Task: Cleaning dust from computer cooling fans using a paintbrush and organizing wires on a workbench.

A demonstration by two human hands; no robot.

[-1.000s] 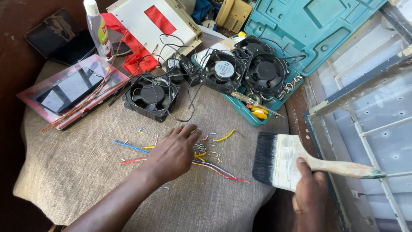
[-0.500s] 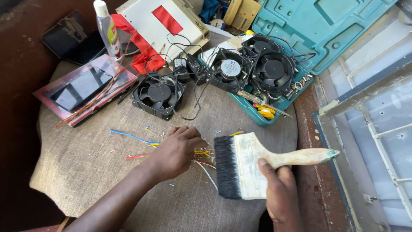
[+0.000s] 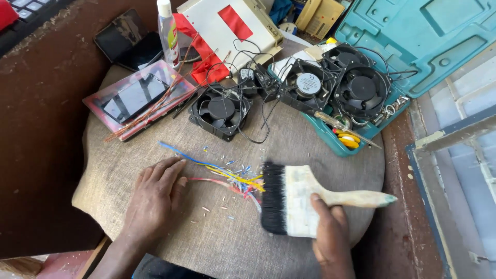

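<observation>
**Brush meets the wire scraps**

Three black cooling fans (image 3: 221,110) sit at the far side of the cloth-covered table (image 3: 310,139), one on the cloth and two in the teal tool case (image 3: 434,36). One wide paintbrush (image 3: 289,199) lies gripped in the right hand (image 3: 330,235), fingers closed around its ferrule, bristles touching the coloured wire scraps (image 3: 232,178). The left hand (image 3: 155,199) rests flat and open just left of the scraps, holding nothing. Half a second ago it covered them; the brush has since swept leftwards.
</observation>
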